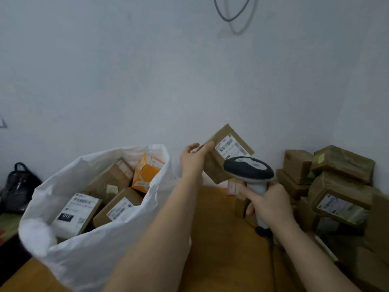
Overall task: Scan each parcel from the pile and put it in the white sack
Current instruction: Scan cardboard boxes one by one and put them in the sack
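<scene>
Left hand (194, 158) grips a brown cardboard parcel (226, 152) by its left edge, tilted, label facing the camera. Right hand (268, 202) holds a handheld barcode scanner (249, 170) just below the parcel. White sack (101, 209) lies left of the left hand, boxes inside. Parcel pile (334, 182) sits right of the right hand.

- Left hand (194, 159), its bare forearm stretched forward, is raised just left of the scanner (250, 173), fingers and thumb pinching a parcel's (226, 152) edge.
- Right hand (268, 204) wraps the scanner's handle from below, index finger extended.
</scene>
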